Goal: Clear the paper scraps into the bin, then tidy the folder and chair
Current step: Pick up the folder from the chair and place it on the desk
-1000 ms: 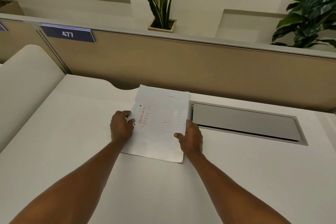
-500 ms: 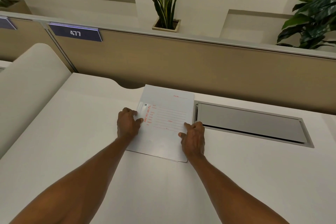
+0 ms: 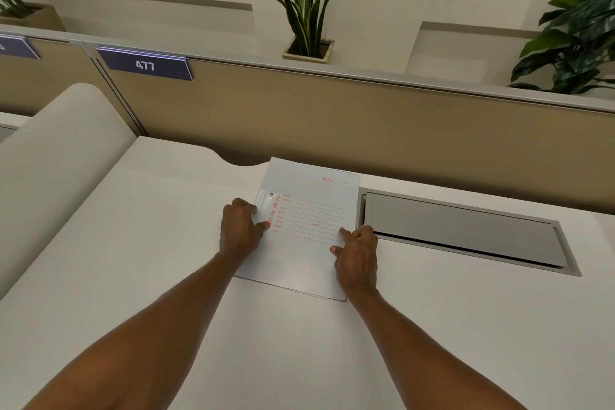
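Note:
A white folder with red printed lines lies flat on the white desk, its far edge near the desk's back edge. My left hand rests on the folder's left edge, fingers curled over it. On the folder's right edge sits my right hand, its fingertips pressing the cover. Both hands hold the folder by its sides. No paper scraps, bin or chair are in view.
A grey cable hatch is set into the desk just right of the folder. A beige partition with a "477" sign stands behind the desk. Potted plants stand beyond it. A curved white divider rises at left.
The folder has slid a little farther from me toward the partition, both hands moving with it. My right fingers have spread further onto the cover.

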{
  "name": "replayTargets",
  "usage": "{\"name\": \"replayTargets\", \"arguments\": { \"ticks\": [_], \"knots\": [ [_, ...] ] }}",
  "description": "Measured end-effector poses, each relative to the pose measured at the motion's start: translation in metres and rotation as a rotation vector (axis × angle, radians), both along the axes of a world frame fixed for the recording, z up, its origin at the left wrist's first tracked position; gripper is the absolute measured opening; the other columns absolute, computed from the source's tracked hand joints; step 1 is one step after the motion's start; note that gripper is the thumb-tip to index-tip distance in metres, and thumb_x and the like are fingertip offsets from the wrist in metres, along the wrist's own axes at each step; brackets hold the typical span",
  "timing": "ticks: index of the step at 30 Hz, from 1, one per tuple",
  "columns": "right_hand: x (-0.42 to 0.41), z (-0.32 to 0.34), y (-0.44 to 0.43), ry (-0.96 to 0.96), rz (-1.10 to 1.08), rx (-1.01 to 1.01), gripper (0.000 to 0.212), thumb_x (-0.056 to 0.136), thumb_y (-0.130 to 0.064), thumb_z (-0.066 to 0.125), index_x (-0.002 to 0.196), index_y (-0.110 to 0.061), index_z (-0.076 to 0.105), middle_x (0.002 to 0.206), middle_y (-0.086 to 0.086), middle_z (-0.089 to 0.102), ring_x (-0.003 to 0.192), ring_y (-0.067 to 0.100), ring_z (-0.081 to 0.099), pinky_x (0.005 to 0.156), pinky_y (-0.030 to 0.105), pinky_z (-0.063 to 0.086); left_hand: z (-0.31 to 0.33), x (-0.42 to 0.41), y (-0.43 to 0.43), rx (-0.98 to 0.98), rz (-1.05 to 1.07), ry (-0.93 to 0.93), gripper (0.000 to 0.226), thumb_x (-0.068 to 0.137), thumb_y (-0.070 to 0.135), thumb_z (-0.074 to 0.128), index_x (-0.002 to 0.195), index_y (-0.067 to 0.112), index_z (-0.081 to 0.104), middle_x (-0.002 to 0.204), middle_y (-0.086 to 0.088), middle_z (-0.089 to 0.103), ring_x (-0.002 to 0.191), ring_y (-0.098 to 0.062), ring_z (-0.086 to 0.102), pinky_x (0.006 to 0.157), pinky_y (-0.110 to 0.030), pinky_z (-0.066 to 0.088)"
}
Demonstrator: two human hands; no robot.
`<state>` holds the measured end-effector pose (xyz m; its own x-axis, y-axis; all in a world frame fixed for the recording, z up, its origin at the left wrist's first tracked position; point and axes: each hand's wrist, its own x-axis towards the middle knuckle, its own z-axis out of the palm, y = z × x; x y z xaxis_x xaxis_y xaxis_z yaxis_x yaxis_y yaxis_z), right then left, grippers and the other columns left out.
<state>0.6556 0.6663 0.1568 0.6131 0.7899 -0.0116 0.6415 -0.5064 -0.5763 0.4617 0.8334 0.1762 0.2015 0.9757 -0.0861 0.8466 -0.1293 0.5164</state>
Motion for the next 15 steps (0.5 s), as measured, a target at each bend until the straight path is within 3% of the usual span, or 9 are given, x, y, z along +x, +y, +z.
{"name": "replayTargets", "arguments": {
  "ticks": [5, 7, 11, 13, 15],
  "knots": [
    [-0.001, 0.009, -0.006, 0.013, -0.024, -0.014, 0.056, 0.097, -0.024, 0.072, 0.147, -0.008, 0.049, 0.142, 0.015, 0.045, 0.133, 0.03, 0.045, 0.099, 0.04, 0.052, 0.006, 0.0, -0.014, 0.023, 0.01, 0.039, 0.076, 0.088, 0.04, 0.08, 0.147, 0.007, 0.046, 0.145, -0.013, 0.051, 0.136, -0.035, 0.049, 0.109, -0.051, 0.048],
    [-0.002, 0.013, -0.013, 0.057, -0.054, 0.001, 0.061, 0.097, -0.034, 0.07, 0.148, -0.009, 0.045, 0.146, 0.014, 0.045, 0.136, 0.03, 0.042, 0.104, 0.04, 0.048, 0.008, -0.003, -0.024, 0.082, 0.028, 0.056, 0.076, 0.087, 0.038, 0.08, 0.146, 0.007, 0.043, 0.145, -0.014, 0.05, 0.135, -0.036, 0.049, 0.109, -0.051, 0.048],
    [0.002, 0.018, -0.042, 0.063, -0.054, -0.035, 0.06, 0.096, -0.039, 0.07, 0.144, -0.012, 0.047, 0.14, 0.011, 0.048, 0.133, 0.029, 0.042, 0.1, 0.041, 0.048, 0.02, -0.006, -0.055, 0.152, 0.054, 0.019, 0.051, 0.09, 0.032, 0.076, 0.131, 0.01, 0.057, 0.132, -0.009, 0.058, 0.125, -0.033, 0.054, 0.102, -0.049, 0.053],
    [0.001, 0.02, -0.06, 0.066, -0.043, -0.045, 0.058, 0.095, -0.037, 0.07, 0.143, -0.013, 0.048, 0.137, 0.01, 0.049, 0.133, 0.029, 0.043, 0.097, 0.044, 0.05, 0.026, -0.011, -0.075, 0.184, 0.007, 0.042, 0.026, 0.095, 0.031, 0.07, 0.113, 0.013, 0.069, 0.118, -0.006, 0.065, 0.116, -0.03, 0.056, 0.092, -0.046, 0.055],
    [-0.002, 0.022, -0.079, 0.065, -0.029, -0.06, 0.056, 0.094, -0.033, 0.07, 0.142, -0.015, 0.048, 0.136, 0.008, 0.05, 0.134, 0.029, 0.043, 0.095, 0.045, 0.051, 0.032, -0.016, -0.097, 0.154, -0.014, 0.047, 0.017, 0.097, 0.033, 0.064, 0.096, 0.018, 0.072, 0.103, -0.002, 0.069, 0.106, -0.027, 0.06, 0.083, -0.043, 0.057]
  ]
}}
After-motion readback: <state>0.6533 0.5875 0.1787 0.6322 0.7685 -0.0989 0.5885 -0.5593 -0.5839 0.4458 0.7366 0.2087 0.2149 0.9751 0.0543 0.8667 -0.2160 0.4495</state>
